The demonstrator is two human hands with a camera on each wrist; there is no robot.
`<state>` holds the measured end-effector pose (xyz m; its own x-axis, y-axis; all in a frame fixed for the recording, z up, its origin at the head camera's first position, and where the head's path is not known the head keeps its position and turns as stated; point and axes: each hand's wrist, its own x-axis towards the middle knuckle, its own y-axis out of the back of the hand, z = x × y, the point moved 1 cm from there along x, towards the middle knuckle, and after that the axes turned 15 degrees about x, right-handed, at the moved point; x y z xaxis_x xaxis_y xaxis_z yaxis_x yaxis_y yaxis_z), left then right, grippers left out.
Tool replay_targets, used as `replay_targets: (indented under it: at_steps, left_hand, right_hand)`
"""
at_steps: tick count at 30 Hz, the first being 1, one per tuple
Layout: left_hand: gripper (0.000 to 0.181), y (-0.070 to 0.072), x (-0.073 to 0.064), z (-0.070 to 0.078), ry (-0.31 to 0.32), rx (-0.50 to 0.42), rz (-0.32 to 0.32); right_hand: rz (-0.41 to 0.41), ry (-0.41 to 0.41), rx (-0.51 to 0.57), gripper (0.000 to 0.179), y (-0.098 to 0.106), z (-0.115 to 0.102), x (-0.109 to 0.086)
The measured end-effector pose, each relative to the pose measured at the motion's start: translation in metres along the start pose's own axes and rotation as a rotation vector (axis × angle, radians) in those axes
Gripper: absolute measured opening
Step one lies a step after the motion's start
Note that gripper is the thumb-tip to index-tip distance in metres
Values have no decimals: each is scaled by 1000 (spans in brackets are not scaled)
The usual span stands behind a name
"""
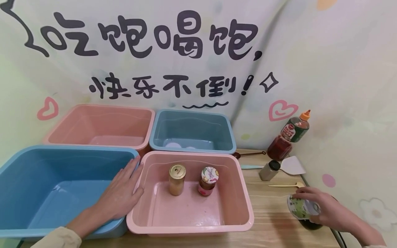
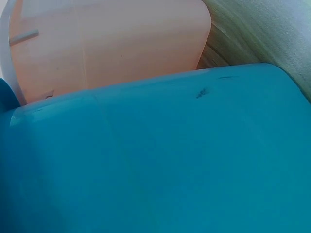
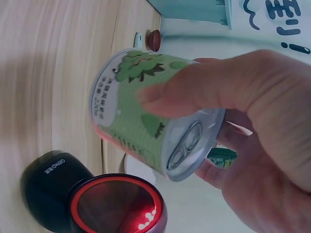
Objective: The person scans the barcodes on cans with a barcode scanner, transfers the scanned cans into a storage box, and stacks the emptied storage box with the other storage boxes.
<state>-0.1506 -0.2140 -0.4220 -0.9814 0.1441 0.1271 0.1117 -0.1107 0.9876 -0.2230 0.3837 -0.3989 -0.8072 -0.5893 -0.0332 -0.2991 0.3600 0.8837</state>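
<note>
My right hand (image 1: pixel 333 212) holds a green-and-white pull-tab can (image 1: pixel 298 207), tilted on its side, with the thumb across its label in the right wrist view. A black device with a red-ringed, lit window (image 3: pixel 116 206), like a scanner, stands below the can near the table's right edge. My left hand (image 1: pixel 119 194) rests with straight fingers on the rim of the large blue bin (image 1: pixel 80 193), beside the front pink bin (image 1: pixel 189 215). Inside that pink bin stand a gold-lidded jar (image 1: pixel 176 181) and a jar with a patterned lid (image 1: pixel 207 182). The left wrist view shows no fingers.
Behind are another pink bin (image 1: pixel 102 107) and a smaller blue bin (image 1: pixel 192 113). Right of them lie a brown spoon (image 1: pixel 248 154), a white spatula (image 1: pixel 293 166), a black-capped shaker (image 1: pixel 270 170) and a gold utensil (image 1: pixel 283 185). A red sauce bottle (image 1: pixel 288 136) stands by the wall.
</note>
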Motion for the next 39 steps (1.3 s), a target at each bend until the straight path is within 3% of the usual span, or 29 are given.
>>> replay_targets:
  at_steps: [5,8,16,25,34,39]
  left_hand:
    - [67,-1,0,1,-4,2,23]
    - [66,-1,0,0,-8,6,32]
    - [66,-2,1,0,-20,4,43]
    - [67,-1,1,0,-8,11,26]
    - [67,-3,1,0,-19,-3,25]
    - [66,-2,0,0,-17,-2,32]
  right_hand:
    - [102,71,29,70,-4,2,-5]
    - [121,84,32,72,-5,3,-7]
    - [83,61,39,63,-4,4,-6]
    - [115,125,1,62,-3,3,-2]
    - [99,17,-117,62,-5,-1,-3]
    - [126,98,-157,69,-8,-1,-4]
